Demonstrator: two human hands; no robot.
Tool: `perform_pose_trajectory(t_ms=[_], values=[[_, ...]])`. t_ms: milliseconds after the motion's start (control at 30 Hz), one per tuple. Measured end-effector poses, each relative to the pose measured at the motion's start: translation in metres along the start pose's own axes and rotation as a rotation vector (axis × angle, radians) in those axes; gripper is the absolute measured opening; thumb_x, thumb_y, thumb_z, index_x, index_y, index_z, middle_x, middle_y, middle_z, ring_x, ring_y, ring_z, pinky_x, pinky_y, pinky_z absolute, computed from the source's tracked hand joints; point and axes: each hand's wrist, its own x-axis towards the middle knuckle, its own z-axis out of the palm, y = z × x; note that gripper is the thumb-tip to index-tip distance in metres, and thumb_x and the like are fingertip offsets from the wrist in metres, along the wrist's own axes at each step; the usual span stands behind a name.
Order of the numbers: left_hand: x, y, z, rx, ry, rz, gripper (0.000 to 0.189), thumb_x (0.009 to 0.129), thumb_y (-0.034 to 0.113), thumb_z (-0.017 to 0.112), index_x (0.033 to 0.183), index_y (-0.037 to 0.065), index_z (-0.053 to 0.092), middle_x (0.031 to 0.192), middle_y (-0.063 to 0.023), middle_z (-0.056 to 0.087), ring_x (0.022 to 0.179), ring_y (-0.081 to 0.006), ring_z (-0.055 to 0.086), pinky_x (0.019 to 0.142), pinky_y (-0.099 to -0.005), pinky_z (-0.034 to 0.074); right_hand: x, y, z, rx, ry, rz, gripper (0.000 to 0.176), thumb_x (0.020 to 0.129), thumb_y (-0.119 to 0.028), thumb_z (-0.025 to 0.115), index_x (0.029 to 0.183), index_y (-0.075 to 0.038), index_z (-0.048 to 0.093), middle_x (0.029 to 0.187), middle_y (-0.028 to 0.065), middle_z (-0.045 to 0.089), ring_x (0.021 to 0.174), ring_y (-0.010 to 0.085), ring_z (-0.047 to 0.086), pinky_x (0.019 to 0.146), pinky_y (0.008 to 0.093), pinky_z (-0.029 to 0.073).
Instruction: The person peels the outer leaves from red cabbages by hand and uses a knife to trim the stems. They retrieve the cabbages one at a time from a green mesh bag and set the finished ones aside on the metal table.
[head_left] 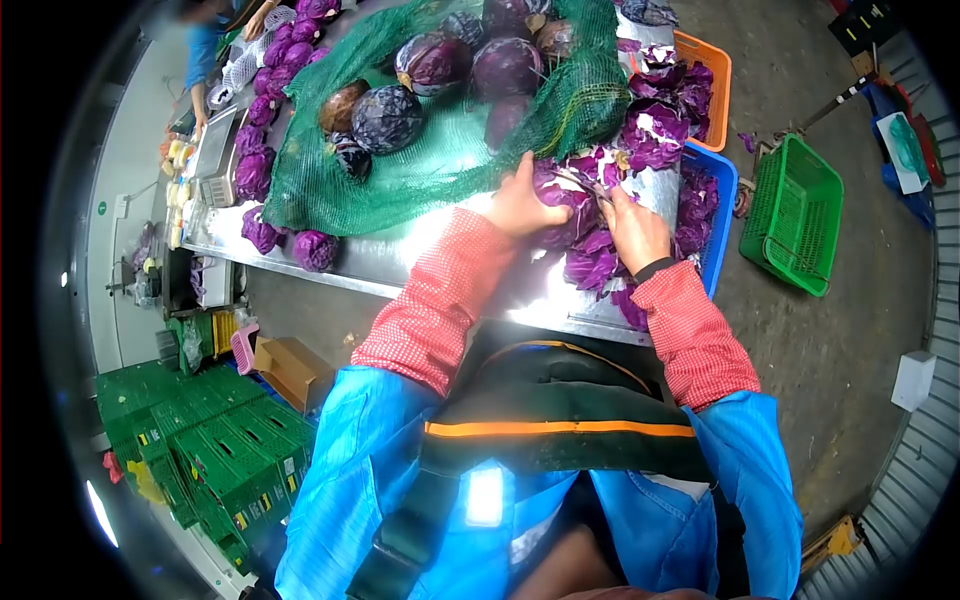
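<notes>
My left hand [522, 207] is curled against the side of a red cabbage [562, 234] on the metal table [400, 240], thumb on its near side. In my right hand [638, 232] is a knife [578, 182], its thin blade lying across the top of that cabbage; the handle is mostly hidden by my fingers. Loose purple leaves [592, 268] lie under and beside my right hand. Beyond my left hand, a green mesh net [340, 205] is spread open with several whole red cabbages [432, 62] on it.
A blue crate [727, 205] and an orange crate [716, 60], both with purple leaves, adjoin the table's right side. A green crate [797, 215] is on the floor. Trimmed cabbages [255, 172] line the left side, near another person's hand [200, 120]. Green crates [240, 450] are stacked lower left.
</notes>
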Motion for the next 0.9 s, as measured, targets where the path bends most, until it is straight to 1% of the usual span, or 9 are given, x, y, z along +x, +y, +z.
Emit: perform_pose_trajectory(t_ms=[167, 267, 367, 667, 733, 800, 833, 867, 900], values=[[-0.006, 0.011, -0.01, 0.065, -0.051, 0.03, 0.125, 0.058, 0.047, 0.086, 0.153, 0.0, 0.019, 0.128, -0.0384, 0.045, 0.122, -0.0484, 0.051, 0.105, -0.0434, 0.043, -0.011, 0.001, -0.005, -0.022, 0.046, -0.062, 0.021, 0.094, -0.029, 0.058, 0.098, -0.009, 0.055, 0.073, 0.0177, 0.066, 0.064, 0.037, 0.066, 0.055, 0.0471, 0.051], [-0.01, 0.019, -0.033, -0.002, -0.284, 0.017, 0.123, 0.063, 0.044, 0.082, 0.151, -0.008, 0.014, 0.145, -0.0355, 0.033, 0.136, -0.0397, 0.037, 0.113, -0.0425, 0.033, -0.02, 0.002, -0.005, -0.122, 0.196, -0.194, 0.019, 0.092, -0.03, 0.06, 0.095, -0.012, 0.058, 0.069, 0.013, 0.064, 0.058, 0.0324, 0.065, 0.051, 0.042, 0.052], [-0.015, 0.006, -0.017, -0.32, -0.376, 0.165, 0.117, 0.063, 0.042, 0.085, 0.152, -0.002, 0.022, 0.144, -0.0328, 0.038, 0.133, -0.0413, 0.042, 0.111, -0.0407, 0.036, -0.032, 0.016, -0.012, -0.201, 0.225, -0.303, 0.018, 0.086, -0.03, 0.067, 0.094, -0.015, 0.059, 0.068, 0.0084, 0.059, 0.055, 0.0273, 0.065, 0.048, 0.0383, 0.052], [-0.012, 0.035, 0.009, -0.312, -0.353, -0.005, 0.116, 0.065, 0.039, 0.084, 0.149, -0.01, 0.02, 0.134, -0.0311, 0.049, 0.127, -0.0347, 0.05, 0.109, -0.0382, 0.038, -0.034, 0.021, -0.018, -0.198, 0.081, -0.062, 0.021, 0.094, -0.031, 0.057, 0.094, -0.01, 0.058, 0.067, 0.0168, 0.064, 0.058, 0.0345, 0.066, 0.05, 0.0441, 0.053], [-0.014, 0.037, 0.016, -0.264, -0.325, 0.073, 0.115, 0.063, 0.04, 0.084, 0.147, -0.01, 0.024, 0.128, -0.0312, 0.054, 0.115, -0.0341, 0.059, 0.1, -0.0379, 0.047, -0.024, 0.034, -0.02, -0.126, 0.012, 0.08, 0.028, 0.097, -0.035, 0.05, 0.095, -0.009, 0.059, 0.071, 0.0207, 0.066, 0.064, 0.0381, 0.067, 0.056, 0.0492, 0.053], [-0.034, 0.036, 0.027, 0.1, -0.145, 0.366, 0.112, 0.061, 0.037, 0.084, 0.146, -0.008, 0.028, 0.124, -0.0308, 0.057, 0.108, -0.0349, 0.062, 0.093, -0.0386, 0.051, -0.006, 0.063, -0.025, -0.024, -0.008, 0.263, 0.035, 0.1, -0.036, 0.043, 0.099, -0.006, 0.062, 0.074, 0.0236, 0.067, 0.073, 0.0433, 0.067, 0.065, 0.0552, 0.052], [-0.034, 0.035, 0.026, 0.293, -0.043, 0.513, 0.111, 0.06, 0.036, 0.085, 0.146, -0.007, 0.03, 0.122, -0.0305, 0.058, 0.105, -0.0352, 0.064, 0.09, -0.0389, 0.053, -0.001, 0.066, -0.03, 0.017, -0.014, 0.217, 0.036, 0.1, -0.036, 0.042, 0.101, -0.005, 0.061, 0.076, 0.0244, 0.067, 0.074, 0.0435, 0.066, 0.065, 0.0549, 0.052], [-0.03, 0.032, 0.024, -0.21, -0.24, 0.377, 0.112, 0.061, 0.035, 0.085, 0.147, -0.007, 0.028, 0.122, -0.0292, 0.058, 0.11, -0.0356, 0.061, 0.096, -0.0399, 0.049, -0.003, 0.064, -0.027, 0.096, -0.021, 0.098, 0.036, 0.1, -0.036, 0.043, 0.102, -0.005, 0.061, 0.077, 0.0249, 0.066, 0.074, 0.044, 0.066, 0.065, 0.055, 0.052], [-0.035, 0.028, 0.024, -0.189, -0.257, 0.342, 0.112, 0.062, 0.031, 0.085, 0.148, -0.006, 0.024, 0.128, -0.0278, 0.054, 0.118, -0.0342, 0.055, 0.102, -0.04, 0.042, -0.009, 0.055, -0.026, 0.172, -0.032, -0.017, 0.036, 0.1, -0.036, 0.043, 0.103, -0.005, 0.061, 0.077, 0.0254, 0.066, 0.075, 0.0445, 0.066, 0.065, 0.0552, 0.052]])
